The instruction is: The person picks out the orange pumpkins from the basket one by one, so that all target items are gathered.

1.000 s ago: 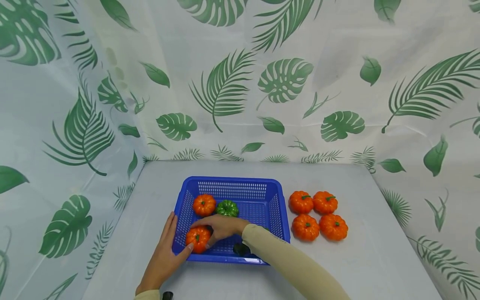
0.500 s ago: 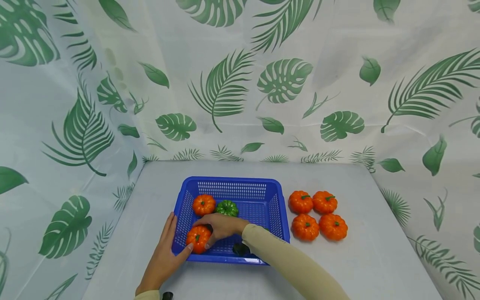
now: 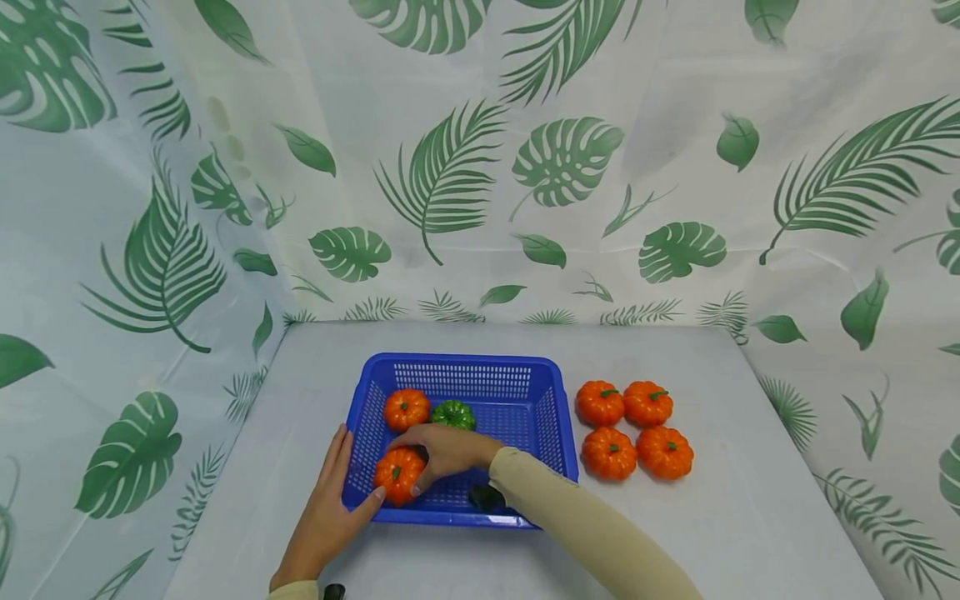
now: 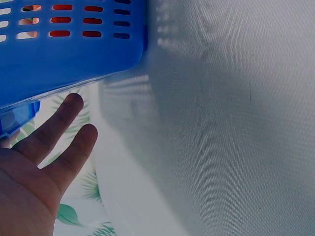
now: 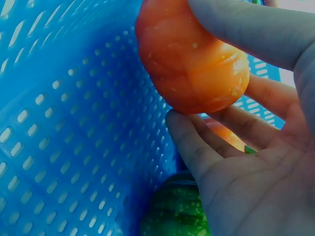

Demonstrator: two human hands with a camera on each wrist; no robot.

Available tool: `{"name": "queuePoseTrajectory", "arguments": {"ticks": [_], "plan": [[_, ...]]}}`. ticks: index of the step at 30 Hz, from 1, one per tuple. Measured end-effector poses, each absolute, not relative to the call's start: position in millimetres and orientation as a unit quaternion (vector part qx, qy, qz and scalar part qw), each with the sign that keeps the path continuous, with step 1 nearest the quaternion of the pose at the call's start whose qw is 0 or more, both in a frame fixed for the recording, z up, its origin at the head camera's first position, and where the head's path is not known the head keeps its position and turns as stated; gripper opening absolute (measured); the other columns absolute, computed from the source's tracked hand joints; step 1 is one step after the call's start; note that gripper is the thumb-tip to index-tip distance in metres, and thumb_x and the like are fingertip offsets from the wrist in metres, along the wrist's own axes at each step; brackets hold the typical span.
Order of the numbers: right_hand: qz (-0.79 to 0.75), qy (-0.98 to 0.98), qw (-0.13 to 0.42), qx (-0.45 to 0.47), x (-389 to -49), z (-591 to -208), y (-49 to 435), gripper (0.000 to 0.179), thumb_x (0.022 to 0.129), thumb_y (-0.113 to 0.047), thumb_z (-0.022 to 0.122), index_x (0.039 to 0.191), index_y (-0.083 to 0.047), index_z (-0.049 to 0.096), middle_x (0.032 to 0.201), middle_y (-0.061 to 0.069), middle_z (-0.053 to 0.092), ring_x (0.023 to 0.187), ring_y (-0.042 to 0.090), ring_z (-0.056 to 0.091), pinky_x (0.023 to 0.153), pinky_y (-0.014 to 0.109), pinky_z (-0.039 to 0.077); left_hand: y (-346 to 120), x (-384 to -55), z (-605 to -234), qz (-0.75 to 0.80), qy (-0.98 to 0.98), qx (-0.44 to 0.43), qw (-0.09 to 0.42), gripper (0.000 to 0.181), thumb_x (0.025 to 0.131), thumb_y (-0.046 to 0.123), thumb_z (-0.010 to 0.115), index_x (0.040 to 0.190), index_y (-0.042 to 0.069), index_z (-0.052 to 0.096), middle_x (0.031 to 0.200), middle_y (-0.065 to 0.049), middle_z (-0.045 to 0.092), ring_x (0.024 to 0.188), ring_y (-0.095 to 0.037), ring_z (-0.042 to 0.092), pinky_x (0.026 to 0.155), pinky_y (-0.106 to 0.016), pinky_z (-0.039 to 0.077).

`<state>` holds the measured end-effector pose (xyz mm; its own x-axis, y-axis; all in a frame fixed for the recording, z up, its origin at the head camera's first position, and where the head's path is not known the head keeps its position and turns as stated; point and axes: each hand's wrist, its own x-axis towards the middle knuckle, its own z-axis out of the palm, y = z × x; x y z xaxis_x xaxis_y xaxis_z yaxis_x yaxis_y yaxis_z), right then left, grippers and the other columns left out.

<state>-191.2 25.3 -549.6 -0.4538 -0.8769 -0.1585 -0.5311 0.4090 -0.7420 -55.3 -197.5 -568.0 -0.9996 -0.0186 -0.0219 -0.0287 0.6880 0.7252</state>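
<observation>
My right hand [image 3: 442,452] grips an orange pumpkin [image 3: 399,475] at the front left inside a blue basket [image 3: 461,358]. In the right wrist view, the thumb lies over that pumpkin [image 5: 187,64] and the fingers are beneath and behind it. Along the basket's left front corner rests my left hand [image 3: 326,500], with straight fingers outside the rim and the thumb reaching over the front edge beside the pumpkin. The left wrist view has two extended fingers [image 4: 74,152] by the basket's rim. Behind my right hand sit another orange pumpkin [image 3: 407,410] and a green pumpkin [image 3: 453,414], partly covered.
Several orange pumpkins stand grouped on the white table [image 3: 720,517] right of the basket, one of them at the front right [image 3: 665,453]. A leaf-patterned sheet [image 3: 465,275] closes off the back and sides. My right sleeve [image 3: 577,517] crosses the basket's front edge.
My right hand and the gripped pumpkin have shifted slightly right and away from the basket's left wall. The left hand stays at the corner.
</observation>
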Motion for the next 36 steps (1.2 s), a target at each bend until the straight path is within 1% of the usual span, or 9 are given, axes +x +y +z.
{"name": "queuePoseTrajectory", "arguments": {"ticks": [10,16,21,25,27,30,36], "plan": [[-0.315,0.799,0.27,-0.435,-193,-538,30,0.067,0.088,-0.025,0.091,0.149,-0.018,0.063,0.146,-0.004,0.062,0.13,0.011,0.058,0.114,0.034,0.046,-198,-55,-566,0.395,0.918,-0.016,0.015,0.107,0.098,0.064,0.067,0.174,0.012,0.012,0.18,-0.009,0.001,0.16,-0.049,0.017,0.117,-0.071,0.023],[-0.332,0.801,0.261,-0.424,-194,-529,39,0.071,0.088,-0.025,0.091,0.151,-0.015,0.061,0.15,0.0,0.06,0.132,0.014,0.056,0.113,0.034,0.046,-198,-54,-566,0.392,0.919,-0.021,0.02,0.109,0.097,0.066,0.066,0.174,0.012,0.011,0.18,-0.009,0.0,0.16,-0.048,0.016,0.117,-0.071,0.023],[-0.347,0.801,0.251,-0.419,-194,-519,49,0.071,0.089,-0.024,0.09,0.152,-0.012,0.06,0.153,0.004,0.058,0.134,0.019,0.055,0.113,0.035,0.046,-196,-55,-564,0.387,0.921,-0.023,0.02,0.108,0.097,0.061,0.069,0.174,0.012,0.011,0.18,-0.009,0.0,0.16,-0.047,0.016,0.118,-0.071,0.023],[-0.367,0.797,0.25,-0.409,-197,-517,58,0.071,0.089,-0.026,0.09,0.153,-0.015,0.059,0.152,0.003,0.059,0.134,0.018,0.056,0.113,0.036,0.047,-196,-55,-565,0.389,0.921,-0.021,0.019,0.106,0.098,0.056,0.071,0.174,0.012,0.011,0.18,-0.009,0.0,0.161,-0.047,0.015,0.119,-0.07,0.021],[-0.368,0.801,0.248,-0.402,-197,-517,63,0.071,0.09,-0.028,0.089,0.154,-0.018,0.059,0.151,0.002,0.059,0.135,0.018,0.056,0.113,0.038,0.047,-197,-55,-565,0.39,0.92,-0.021,0.018,0.106,0.098,0.055,0.071,0.174,0.012,0.011,0.18,-0.009,0.0,0.161,-0.046,0.014,0.119,-0.07,0.021],[-0.368,0.807,0.244,-0.392,-198,-515,70,0.072,0.09,-0.031,0.089,0.154,-0.019,0.059,0.151,0.002,0.059,0.135,0.02,0.057,0.113,0.042,0.048,-197,-56,-566,0.39,0.92,-0.021,0.017,0.106,0.098,0.054,0.071,0.174,0.012,0.011,0.18,-0.009,0.0,0.161,-0.046,0.014,0.119,-0.069,0.021],[-0.387,0.807,0.248,-0.37,-199,-511,84,0.073,0.09,-0.032,0.088,0.155,-0.016,0.058,0.152,0.002,0.058,0.133,0.02,0.057,0.112,0.044,0.05,-197,-56,-567,0.391,0.92,-0.02,0.016,0.106,0.098,0.053,0.072,0.173,0.011,0.011,0.18,-0.011,0.001,0.161,-0.046,0.014,0.12,-0.069,0.021]]}}
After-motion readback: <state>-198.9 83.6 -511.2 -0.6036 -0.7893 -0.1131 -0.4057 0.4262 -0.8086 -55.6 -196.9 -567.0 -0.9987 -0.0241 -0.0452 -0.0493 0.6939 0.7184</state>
